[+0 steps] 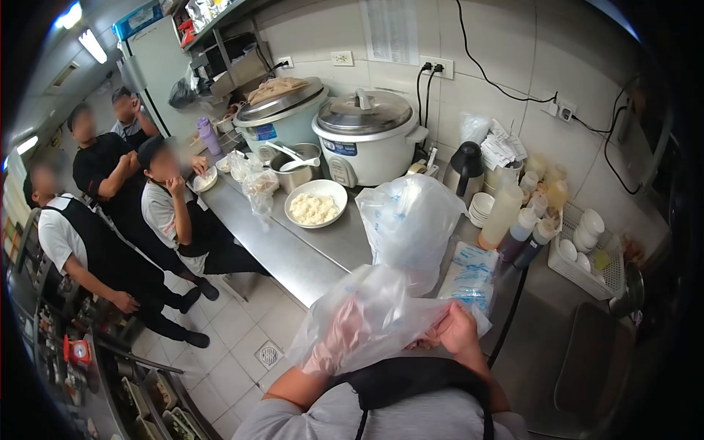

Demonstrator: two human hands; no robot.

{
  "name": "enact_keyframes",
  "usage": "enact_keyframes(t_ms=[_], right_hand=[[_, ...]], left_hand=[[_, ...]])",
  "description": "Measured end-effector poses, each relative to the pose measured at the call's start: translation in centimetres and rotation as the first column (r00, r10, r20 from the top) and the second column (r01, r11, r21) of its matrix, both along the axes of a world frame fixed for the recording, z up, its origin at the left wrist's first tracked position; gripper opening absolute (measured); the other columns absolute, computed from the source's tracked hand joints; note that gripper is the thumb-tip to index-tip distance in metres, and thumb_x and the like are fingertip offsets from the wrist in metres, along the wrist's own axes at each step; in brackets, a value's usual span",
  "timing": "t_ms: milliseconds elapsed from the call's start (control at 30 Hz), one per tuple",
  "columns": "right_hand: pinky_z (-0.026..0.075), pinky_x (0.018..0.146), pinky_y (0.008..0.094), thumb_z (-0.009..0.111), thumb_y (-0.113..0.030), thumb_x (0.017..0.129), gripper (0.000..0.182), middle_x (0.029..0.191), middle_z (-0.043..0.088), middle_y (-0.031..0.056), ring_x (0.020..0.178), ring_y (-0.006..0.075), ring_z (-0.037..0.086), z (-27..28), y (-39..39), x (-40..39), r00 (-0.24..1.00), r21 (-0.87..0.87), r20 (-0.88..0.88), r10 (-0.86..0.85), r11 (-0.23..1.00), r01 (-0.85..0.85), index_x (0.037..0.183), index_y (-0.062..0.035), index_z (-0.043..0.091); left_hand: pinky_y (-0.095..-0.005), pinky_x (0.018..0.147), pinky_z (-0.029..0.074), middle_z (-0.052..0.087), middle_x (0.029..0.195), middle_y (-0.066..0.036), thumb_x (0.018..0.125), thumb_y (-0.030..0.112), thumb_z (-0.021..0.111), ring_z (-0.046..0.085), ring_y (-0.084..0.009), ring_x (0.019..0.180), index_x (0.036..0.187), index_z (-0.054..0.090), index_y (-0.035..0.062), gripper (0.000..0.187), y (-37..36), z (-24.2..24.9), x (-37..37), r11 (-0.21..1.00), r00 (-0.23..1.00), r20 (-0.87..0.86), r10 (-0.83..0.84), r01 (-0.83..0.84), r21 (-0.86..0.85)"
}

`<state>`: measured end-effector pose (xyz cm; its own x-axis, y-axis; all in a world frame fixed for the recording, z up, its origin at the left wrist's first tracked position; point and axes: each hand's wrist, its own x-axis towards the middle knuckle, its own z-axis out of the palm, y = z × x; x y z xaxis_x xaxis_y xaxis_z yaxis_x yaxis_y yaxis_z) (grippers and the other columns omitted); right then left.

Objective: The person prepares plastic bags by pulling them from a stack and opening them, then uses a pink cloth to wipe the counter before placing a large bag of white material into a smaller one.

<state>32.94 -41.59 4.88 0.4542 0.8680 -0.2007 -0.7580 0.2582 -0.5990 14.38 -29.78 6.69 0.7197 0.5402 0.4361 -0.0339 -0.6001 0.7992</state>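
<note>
My left hand [341, 330] is inside a clear plastic bag [392, 304], blurred by the film; its fingers look stretched out. My right hand [456, 330] is closed on the bag's edge at the right and pulls the plastic taut. Just beyond stands a larger full plastic bag [403, 216] with blue print. To the right of it lies a flat pack of plastic bags [469, 275] with blue print. A white bowl of rice [315, 205] sits on the steel counter, farther left.
Two rice cookers [367, 132] stand by the wall, near a steel pot [293, 165]. Sauce bottles [504, 213], a thermos jug [465, 172] and a basket of small bowls [583, 253] are at the right. Several people [110, 161] are beyond the counter's left edge.
</note>
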Motion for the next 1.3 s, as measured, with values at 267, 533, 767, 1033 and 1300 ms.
enact_keyframes(t_ms=[267, 533, 767, 1033, 1300], right_hand=[[0.04, 0.053, 0.0201, 0.043, -0.028, 0.086, 0.02, 0.067, 0.047, -0.0004, 0.058, 0.0072, 0.045, 0.0, 2.4, 1.6, 0.955, 0.094, 0.298, 0.019, 0.994, -0.049, 0.08, -0.0096, 0.047], [0.04, 0.063, 0.0246, 0.039, -0.043, 0.084, 0.042, 0.078, 0.055, 0.0044, 0.068, 0.0128, 0.051, -1.1, 1.4, -2.1, 0.927, -0.116, 0.134, 0.35, 0.935, -0.336, 0.085, -0.003, 0.053], [0.034, 0.086, 0.0382, 0.049, -0.042, 0.079, 0.037, 0.106, 0.048, 0.0074, 0.101, 0.0229, 0.044, 5.2, 3.9, 3.0, 0.915, 0.516, 0.341, 0.214, 0.771, -0.373, 0.097, -0.0101, 0.053], [0.039, 0.045, 0.0221, 0.04, -0.026, 0.082, 0.029, 0.082, 0.057, 0.0026, 0.064, 0.0095, 0.053, 8.5, 16.1, 15.7, 0.791, 0.192, 0.408, 0.456, 0.804, -0.563, 0.1, -0.0058, 0.051], [0.026, 0.03, 0.0213, 0.039, -0.027, 0.083, 0.023, 0.059, 0.049, -0.0008, 0.04, 0.0082, 0.043, 0.7, 15.1, 11.1, 0.908, -0.415, 0.324, 0.267, 0.902, -0.117, 0.083, -0.008, 0.052]], left_hand=[[-0.0299, 0.076, 0.035, 0.047, 0.103, -0.011, 0.08, 0.032, 0.047, 0.043, -0.0196, 0.086, 0.114, 0.039, 0.0024, 0.046, 0.2, 0.3, 0.7, 0.932, 0.935, -0.054, -0.351, 0.343, -0.119], [-0.0267, 0.064, 0.034, 0.05, 0.092, -0.01, 0.082, 0.038, 0.039, 0.041, -0.0161, 0.07, 0.109, 0.042, 0.003, 0.044, 4.8, 6.0, 3.2, 0.7, 0.831, 0.393, -0.394, 0.548, -0.458], [-0.0238, 0.053, 0.034, 0.052, 0.082, -0.009, 0.084, 0.043, 0.032, 0.039, -0.013, 0.056, 0.105, 0.045, 0.0036, 0.046, 9.0, 11.0, 6.6, 0.455, 0.675, 0.684, -0.277, 0.719, -0.525], [-0.0206, 0.04, 0.033, 0.055, 0.071, -0.008, 0.086, 0.049, 0.024, 0.037, -0.0096, 0.04, 0.1, 0.048, 0.0042, 0.052, 12.7, 5.9, 11.5, 0.127, 0.69, 0.703, -0.172, 0.723, -0.679], [-0.0193, 0.042, 0.041, 0.055, 0.077, -0.003, 0.087, 0.043, 0.028, 0.049, -0.0094, 0.053, 0.104, 0.046, 0.0051, 0.046, 13.0, -4.4, 12.2, -0.179, 0.816, 0.567, 0.109, 0.578, -0.796]])
